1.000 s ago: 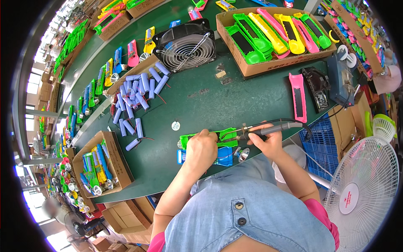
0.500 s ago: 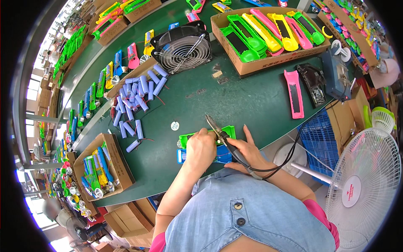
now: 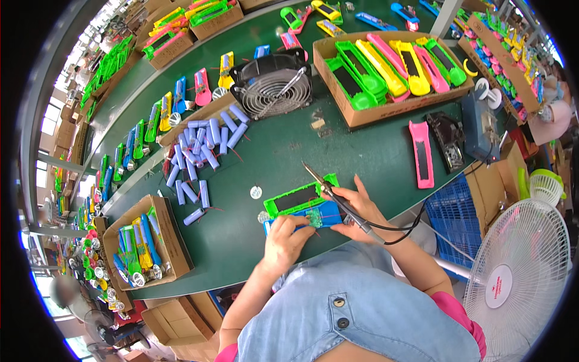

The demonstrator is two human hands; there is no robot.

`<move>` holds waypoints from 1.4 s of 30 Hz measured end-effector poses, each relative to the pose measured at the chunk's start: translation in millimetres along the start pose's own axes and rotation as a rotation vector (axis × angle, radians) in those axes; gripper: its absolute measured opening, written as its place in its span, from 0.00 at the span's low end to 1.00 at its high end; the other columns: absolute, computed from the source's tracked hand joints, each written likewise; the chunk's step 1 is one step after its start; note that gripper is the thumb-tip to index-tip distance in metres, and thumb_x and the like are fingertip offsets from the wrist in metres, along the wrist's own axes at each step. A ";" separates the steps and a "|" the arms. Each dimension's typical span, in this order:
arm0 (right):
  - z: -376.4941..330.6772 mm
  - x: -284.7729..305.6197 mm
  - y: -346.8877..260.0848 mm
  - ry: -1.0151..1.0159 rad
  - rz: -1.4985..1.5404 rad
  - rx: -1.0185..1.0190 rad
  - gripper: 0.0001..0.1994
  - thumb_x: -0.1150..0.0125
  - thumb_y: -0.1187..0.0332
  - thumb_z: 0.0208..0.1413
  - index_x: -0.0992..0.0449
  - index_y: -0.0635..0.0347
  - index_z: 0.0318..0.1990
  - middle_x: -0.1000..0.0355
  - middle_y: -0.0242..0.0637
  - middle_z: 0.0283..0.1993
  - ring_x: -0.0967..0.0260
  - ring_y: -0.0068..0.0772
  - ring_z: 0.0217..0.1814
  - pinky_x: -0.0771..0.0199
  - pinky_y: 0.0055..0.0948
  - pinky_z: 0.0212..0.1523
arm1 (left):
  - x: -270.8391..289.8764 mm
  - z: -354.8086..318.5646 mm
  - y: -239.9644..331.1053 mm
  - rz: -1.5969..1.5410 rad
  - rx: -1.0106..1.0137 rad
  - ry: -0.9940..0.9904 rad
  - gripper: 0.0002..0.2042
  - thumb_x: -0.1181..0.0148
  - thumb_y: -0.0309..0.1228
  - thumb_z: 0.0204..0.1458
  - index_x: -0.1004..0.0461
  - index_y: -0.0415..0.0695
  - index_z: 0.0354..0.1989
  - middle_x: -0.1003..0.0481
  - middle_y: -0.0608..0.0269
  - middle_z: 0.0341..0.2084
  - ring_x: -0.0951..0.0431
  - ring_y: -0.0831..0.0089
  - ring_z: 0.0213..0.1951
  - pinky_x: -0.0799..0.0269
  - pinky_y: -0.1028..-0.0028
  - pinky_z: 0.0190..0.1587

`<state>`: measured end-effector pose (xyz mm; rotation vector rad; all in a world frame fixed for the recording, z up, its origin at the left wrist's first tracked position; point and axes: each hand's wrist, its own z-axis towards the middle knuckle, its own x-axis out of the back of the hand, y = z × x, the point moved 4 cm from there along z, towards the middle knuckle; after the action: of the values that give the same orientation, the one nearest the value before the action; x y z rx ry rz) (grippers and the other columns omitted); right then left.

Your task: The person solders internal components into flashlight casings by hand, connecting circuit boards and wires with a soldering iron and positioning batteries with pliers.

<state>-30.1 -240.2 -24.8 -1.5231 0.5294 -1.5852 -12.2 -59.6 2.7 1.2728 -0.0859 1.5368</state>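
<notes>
My right hand grips a soldering iron whose tip points up and to the left, away from the work. Its black cord loops off to the right. My left hand presses on a blue plastic part with a small circuit board at the near edge of the green table. A green plastic shell lies just behind the blue part, touching it. Two small round silver discs sit to the left of the shell.
A pile of light-blue cylindrical cells lies to the left. A square metal fan stands behind. Cardboard boxes of coloured shells sit at the back right and near left. A pink shell, blue crate and white floor fan are on the right.
My right hand has swung the soldering iron from lying across the green shell to pointing up and left. My left hand stays on the blue part.
</notes>
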 end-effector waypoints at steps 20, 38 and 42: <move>-78.9 -22.4 7.7 0.793 0.831 -0.212 0.13 0.44 0.82 0.46 0.33 0.72 0.42 0.47 0.54 0.57 0.27 0.35 0.38 0.20 0.21 0.30 | -8.7 1.1 -6.0 -0.154 0.438 0.119 0.06 0.38 0.17 0.34 0.28 0.39 0.20 0.34 0.58 0.34 0.28 0.69 0.33 0.30 0.74 0.33; -74.4 -27.2 5.9 0.707 0.752 -0.167 0.13 0.43 0.81 0.47 0.33 0.68 0.42 0.38 0.52 0.50 0.30 0.34 0.44 0.20 0.24 0.34 | -8.7 2.1 -5.1 -0.096 0.404 0.069 0.06 0.39 0.17 0.33 0.29 0.39 0.20 0.33 0.57 0.34 0.28 0.65 0.34 0.31 0.71 0.34; -73.1 -24.6 6.6 0.634 0.638 -0.220 0.13 0.43 0.82 0.48 0.33 0.68 0.42 0.36 0.53 0.48 0.32 0.36 0.47 0.20 0.25 0.35 | -9.0 2.3 -6.4 -0.086 0.407 0.047 0.06 0.39 0.18 0.33 0.29 0.38 0.20 0.33 0.57 0.34 0.28 0.64 0.34 0.30 0.71 0.34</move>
<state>-100.5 -242.5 -56.8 -0.8204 1.4231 -1.4861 -7.4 -64.4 -6.4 1.5322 0.3238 1.5563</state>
